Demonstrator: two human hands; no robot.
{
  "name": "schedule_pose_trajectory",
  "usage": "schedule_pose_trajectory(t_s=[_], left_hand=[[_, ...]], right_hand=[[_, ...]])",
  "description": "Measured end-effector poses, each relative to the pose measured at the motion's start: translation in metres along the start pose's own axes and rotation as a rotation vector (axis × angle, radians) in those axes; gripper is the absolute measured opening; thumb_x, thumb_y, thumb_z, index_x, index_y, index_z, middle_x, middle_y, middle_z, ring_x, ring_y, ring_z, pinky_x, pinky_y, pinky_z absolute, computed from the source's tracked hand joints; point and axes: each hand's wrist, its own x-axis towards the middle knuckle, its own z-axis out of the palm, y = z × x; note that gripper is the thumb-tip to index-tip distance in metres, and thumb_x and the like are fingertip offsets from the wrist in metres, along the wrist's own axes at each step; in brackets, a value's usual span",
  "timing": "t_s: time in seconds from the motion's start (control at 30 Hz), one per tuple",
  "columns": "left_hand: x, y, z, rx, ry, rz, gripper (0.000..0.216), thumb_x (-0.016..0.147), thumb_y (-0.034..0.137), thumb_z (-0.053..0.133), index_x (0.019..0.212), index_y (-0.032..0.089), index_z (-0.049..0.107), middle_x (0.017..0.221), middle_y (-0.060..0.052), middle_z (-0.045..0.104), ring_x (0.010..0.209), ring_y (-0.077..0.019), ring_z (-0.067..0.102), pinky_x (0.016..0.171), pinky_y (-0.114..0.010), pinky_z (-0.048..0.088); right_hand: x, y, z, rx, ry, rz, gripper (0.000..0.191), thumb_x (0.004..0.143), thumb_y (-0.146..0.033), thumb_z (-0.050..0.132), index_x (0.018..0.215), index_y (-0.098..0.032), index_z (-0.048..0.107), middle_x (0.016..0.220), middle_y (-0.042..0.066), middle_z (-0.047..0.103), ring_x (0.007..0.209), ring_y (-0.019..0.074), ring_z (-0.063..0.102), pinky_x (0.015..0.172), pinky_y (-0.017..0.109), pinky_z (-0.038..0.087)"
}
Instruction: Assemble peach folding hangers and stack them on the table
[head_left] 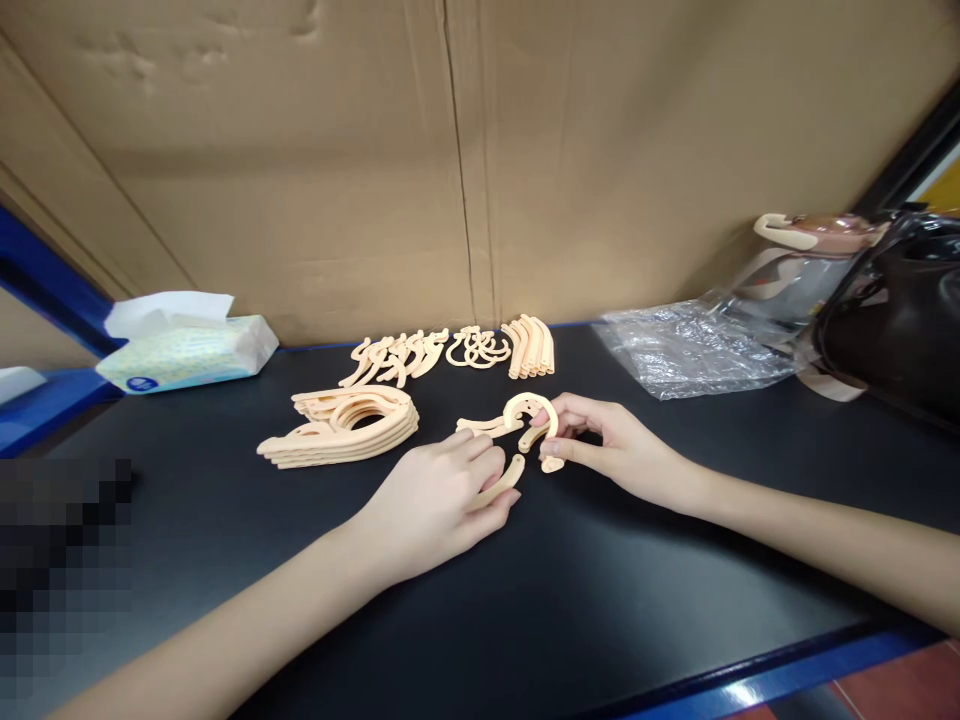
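Observation:
My left hand (pixel 439 495) is closed around a curved beige plastic arm piece (pixel 506 483), its holed end pointing toward my other hand. Between thumb and fingers, my right hand (pixel 607 437) grips a beige plastic hanger hook (pixel 553 420), curved side up. A short curved piece (pixel 531 437) shows just inside the hook; whether it is also held I cannot tell. Behind my left fingers lies another beige piece (pixel 487 427), partly hidden. To the left sits a stack of folded beige hangers (pixel 345 430).
Along the back lie loose curved arm pieces (pixel 394 357), small hooks (pixel 478 347) and a row of grooved arms (pixel 529 346). A tissue pack (pixel 191 350) is at left. Clear plastic bags (pixel 694 345), a bottle (pixel 810 260) and a dark bag (pixel 896 310) stand right. Cardboard (pixel 337 170) walls the back.

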Motion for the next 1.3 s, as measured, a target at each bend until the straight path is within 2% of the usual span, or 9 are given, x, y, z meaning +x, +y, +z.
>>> schedule_pose_trajectory(t_s=[0.1,0.23,0.33,0.53,0.7,0.87,0.97,1.13,1.3], left_hand=[[-0.001,-0.001,0.0027,0.018,0.01,-0.006,0.024,0.087,0.029,0.049,0.067,0.019,0.039,0.067,0.002,0.05,0.064,-0.0131,0.05,0.053,-0.023,0.034],[-0.0012,-0.0007,0.0049,0.075,0.03,0.044,0.026,0.089,0.031,0.049,0.068,0.019,0.041,0.066,0.002,0.05,0.059,-0.0125,0.05,0.05,-0.023,0.032],[-0.0008,0.0001,0.0055,0.105,0.047,0.073,0.025,0.09,0.031,0.047,0.069,0.019,0.041,0.067,0.002,0.052,0.061,-0.0133,0.052,0.051,-0.023,0.033],[-0.0016,0.001,0.007,0.158,0.055,0.04,0.023,0.088,0.029,0.049,0.069,0.018,0.043,0.066,0.002,0.053,0.055,-0.0122,0.052,0.048,-0.023,0.032],[-0.0015,0.0028,0.0064,0.237,0.072,0.109,0.024,0.091,0.026,0.042,0.068,0.018,0.043,0.062,0.002,0.052,0.054,-0.0125,0.052,0.048,-0.025,0.032],[-0.0008,0.0019,0.0043,0.138,0.072,0.089,0.02,0.091,0.027,0.042,0.073,0.019,0.043,0.067,0.002,0.053,0.057,-0.0118,0.052,0.049,-0.024,0.033],[-0.0019,0.0021,0.003,0.054,0.068,0.086,0.019,0.09,0.026,0.042,0.072,0.019,0.042,0.07,0.002,0.052,0.058,-0.0111,0.051,0.048,-0.023,0.031],[-0.0042,0.0057,0.0027,0.025,0.056,0.07,0.022,0.09,0.03,0.041,0.071,0.019,0.042,0.062,0.004,0.049,0.048,-0.0093,0.046,0.043,-0.023,0.025],[-0.0039,0.0063,0.0021,-0.007,0.015,0.067,0.023,0.093,0.032,0.037,0.074,0.02,0.041,0.058,0.005,0.05,0.044,-0.0108,0.046,0.042,-0.023,0.025]], right_hand=[[0.0001,-0.0002,-0.0003,-0.005,-0.004,-0.002,0.02,0.085,-0.036,0.056,0.094,-0.018,0.056,0.081,0.001,0.066,0.076,0.0143,0.061,0.074,0.03,0.047],[0.0,0.0001,-0.0008,-0.001,-0.016,-0.018,0.02,0.085,-0.034,0.055,0.096,-0.018,0.057,0.088,0.002,0.067,0.077,0.0136,0.06,0.076,0.03,0.047],[0.0,-0.0001,-0.0007,-0.001,-0.016,-0.016,0.02,0.085,-0.036,0.056,0.094,-0.018,0.057,0.085,0.002,0.067,0.076,0.0141,0.061,0.075,0.031,0.047],[-0.0002,-0.0024,0.0003,0.02,-0.023,-0.004,0.019,0.084,-0.036,0.057,0.087,-0.018,0.055,0.081,0.001,0.066,0.077,0.0145,0.061,0.075,0.031,0.047],[-0.0005,-0.0032,0.0004,0.036,-0.027,0.001,0.017,0.084,-0.034,0.058,0.087,-0.017,0.055,0.078,0.0,0.066,0.075,0.0133,0.061,0.074,0.029,0.047],[-0.0005,-0.0023,-0.0006,0.091,-0.035,0.017,0.021,0.082,-0.035,0.059,0.093,-0.017,0.057,0.081,0.001,0.066,0.075,0.0135,0.062,0.075,0.03,0.048],[0.0001,-0.0018,-0.0007,0.133,-0.039,0.032,0.025,0.081,-0.036,0.061,0.096,-0.017,0.058,0.077,0.0,0.065,0.075,0.014,0.062,0.076,0.031,0.048],[0.0002,-0.0022,0.0003,0.188,-0.022,0.044,0.023,0.079,-0.034,0.063,0.093,-0.017,0.058,0.074,-0.001,0.065,0.071,0.0125,0.061,0.074,0.029,0.048],[-0.0003,-0.001,0.0002,0.277,-0.032,0.063,0.019,0.079,-0.03,0.065,0.088,-0.017,0.055,0.074,-0.001,0.066,0.07,0.0109,0.061,0.074,0.028,0.048]])
